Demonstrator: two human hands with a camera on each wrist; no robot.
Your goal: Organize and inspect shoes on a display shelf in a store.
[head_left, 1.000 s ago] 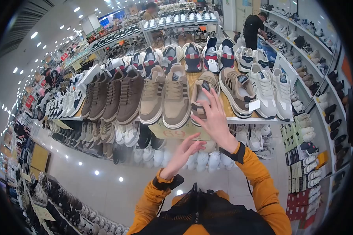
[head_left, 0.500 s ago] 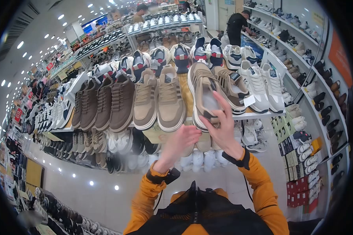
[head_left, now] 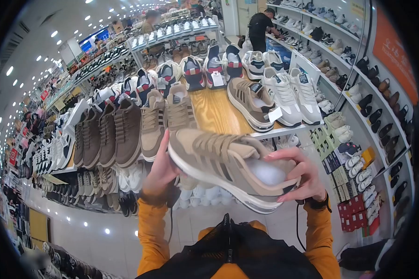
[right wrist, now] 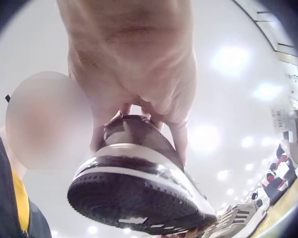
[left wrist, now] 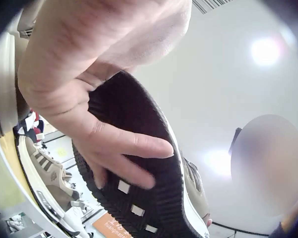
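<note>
A beige and taupe sneaker [head_left: 209, 158] with dark side stripes is held up in front of the shelf, its toe to the left. My right hand [head_left: 307, 179] grips the heel at the collar, fingers over the rim; the right wrist view shows this hand [right wrist: 134, 74] above the heel. At the toe end, my left hand [head_left: 160, 169] holds the sneaker from the side and below. Its fingers [left wrist: 134, 144] lie spread across the black ridged sole [left wrist: 164, 198] in the left wrist view. White filling [head_left: 265, 172] shows inside the shoe opening.
Another beige sneaker [head_left: 251, 102] with a white tag stands on the wooden shelf top [head_left: 214, 109]. White sneakers [head_left: 284, 95] are right of it; brown shoes [head_left: 128, 135] line the left. Wall racks [head_left: 354, 56] hold more shoes. A person in black [head_left: 258, 30] stands at the back.
The sneaker has come off the shelf toward me and turned from toe-away to toe-left. My left hand has moved from near the shelf edge to the toe end; my right hand stays at the heel.
</note>
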